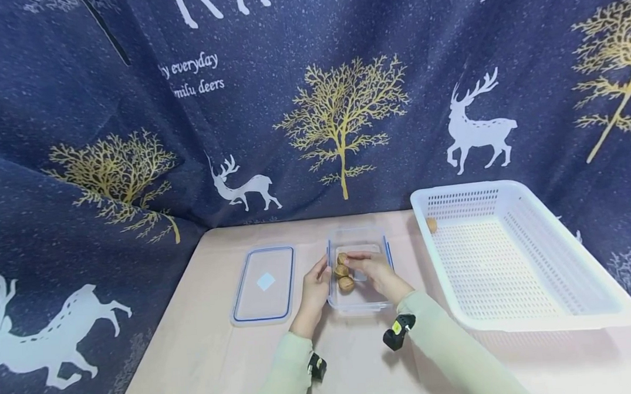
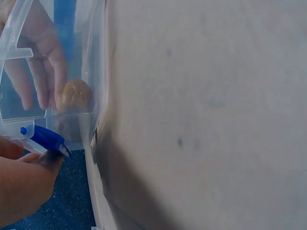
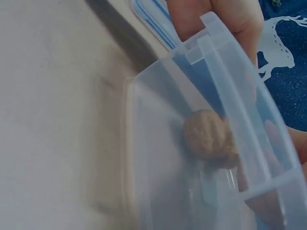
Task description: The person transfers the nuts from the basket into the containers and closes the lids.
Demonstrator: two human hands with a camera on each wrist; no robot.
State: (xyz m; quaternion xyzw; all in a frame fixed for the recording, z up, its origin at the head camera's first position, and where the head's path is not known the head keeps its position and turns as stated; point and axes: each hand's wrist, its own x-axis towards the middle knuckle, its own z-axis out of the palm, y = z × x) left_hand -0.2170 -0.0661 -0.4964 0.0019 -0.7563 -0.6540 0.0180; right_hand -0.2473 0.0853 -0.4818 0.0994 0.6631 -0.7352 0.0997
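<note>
Deer-print cloth backs the tabletop [image 1: 217, 366]; left hand [image 1: 314, 291] steadies the clear container [image 1: 359, 304], right hand [image 1: 374, 272] fingers relaxed over walnuts [image 1: 344, 273].

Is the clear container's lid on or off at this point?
Off. The clear container stands open-topped with walnuts inside, and its blue-rimmed lid lies flat on the table beside it, on the left hand's side.
</note>
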